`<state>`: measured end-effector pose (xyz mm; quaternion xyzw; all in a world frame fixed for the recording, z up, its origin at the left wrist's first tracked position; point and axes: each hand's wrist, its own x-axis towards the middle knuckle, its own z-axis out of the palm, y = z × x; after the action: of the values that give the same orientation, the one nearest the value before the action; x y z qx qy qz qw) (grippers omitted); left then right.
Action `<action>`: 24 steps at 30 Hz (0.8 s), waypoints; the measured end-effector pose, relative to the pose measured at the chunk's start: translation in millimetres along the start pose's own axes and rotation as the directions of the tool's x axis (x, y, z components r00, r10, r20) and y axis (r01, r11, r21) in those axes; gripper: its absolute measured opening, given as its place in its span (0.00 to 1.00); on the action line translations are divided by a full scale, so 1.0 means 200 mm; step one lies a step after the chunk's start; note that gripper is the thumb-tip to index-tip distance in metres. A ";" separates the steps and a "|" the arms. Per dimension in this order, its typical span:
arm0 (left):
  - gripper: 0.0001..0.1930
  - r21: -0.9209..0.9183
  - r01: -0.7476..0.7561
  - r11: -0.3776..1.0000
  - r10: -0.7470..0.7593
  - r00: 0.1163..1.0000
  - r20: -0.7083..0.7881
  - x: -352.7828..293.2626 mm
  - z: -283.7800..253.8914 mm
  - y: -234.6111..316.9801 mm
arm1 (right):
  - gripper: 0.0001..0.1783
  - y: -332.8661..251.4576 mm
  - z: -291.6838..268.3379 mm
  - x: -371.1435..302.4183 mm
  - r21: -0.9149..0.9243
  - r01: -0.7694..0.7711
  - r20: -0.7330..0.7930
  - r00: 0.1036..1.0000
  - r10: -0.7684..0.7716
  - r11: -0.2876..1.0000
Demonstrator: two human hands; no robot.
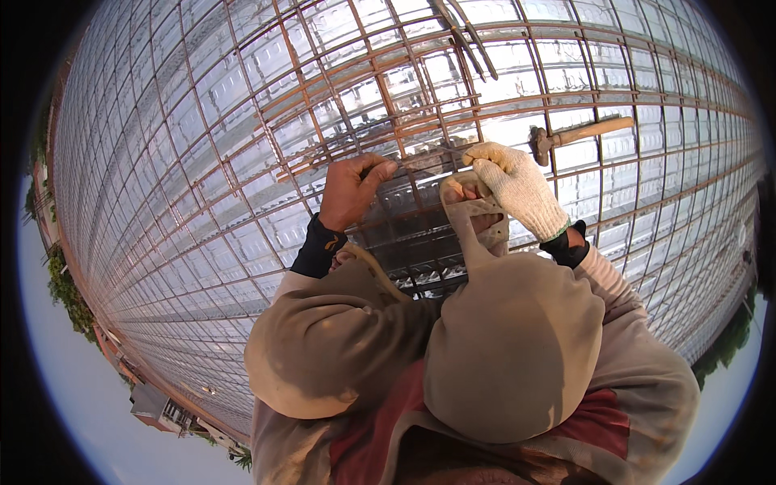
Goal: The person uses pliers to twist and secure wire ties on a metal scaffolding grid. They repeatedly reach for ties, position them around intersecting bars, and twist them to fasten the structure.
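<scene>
My left hand [354,191], bare with a black wristband, is closed with the thumb pressed against the fingers. My right hand [517,187], in a cream knitted glove, pinches with thumb and forefinger. A thin wire [432,152] seems to run between the two hands, just above the rusty rebar mesh [414,190]. Its ends are hidden in my fingers. A hammer [584,136] with a wooden handle lies on the mesh to the right of the gloved hand. Farther off, a long-handled two-armed tool [466,39] rests on the bars.
Shiny corrugated metal decking [226,202] spreads beneath the bars on all sides. My bent knees [513,347] and sandalled foot [475,212] are close below my hands. Several loose rebars [323,162] lie across the mesh. Trees [66,295] and buildings [153,404] stand beyond the left edge.
</scene>
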<state>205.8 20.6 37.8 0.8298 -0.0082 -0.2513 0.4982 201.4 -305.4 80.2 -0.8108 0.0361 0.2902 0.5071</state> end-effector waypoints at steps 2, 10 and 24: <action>0.12 0.190 -0.162 0.968 0.193 0.968 -0.159 0.08 -0.05 0.06 | 0.16 -0.01 -0.13 -0.03 -0.094 -0.033 -0.068 0.997 0.026 0.995; 0.23 0.474 -0.324 0.819 0.313 0.944 0.105 0.41 0.00 0.08 | 0.12 0.14 -0.26 -0.11 -0.285 -0.189 -0.311 0.946 0.095 0.940; 0.28 0.715 -0.220 0.664 0.235 0.969 0.080 0.39 0.16 0.00 | 0.11 0.23 -0.22 0.01 -0.463 -0.150 -0.275 0.961 0.019 0.874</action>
<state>260.4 -27.2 -5.9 0.9527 -0.2044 -0.1563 0.1618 205.8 -364.1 55.9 -0.9397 0.0655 0.2024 0.2679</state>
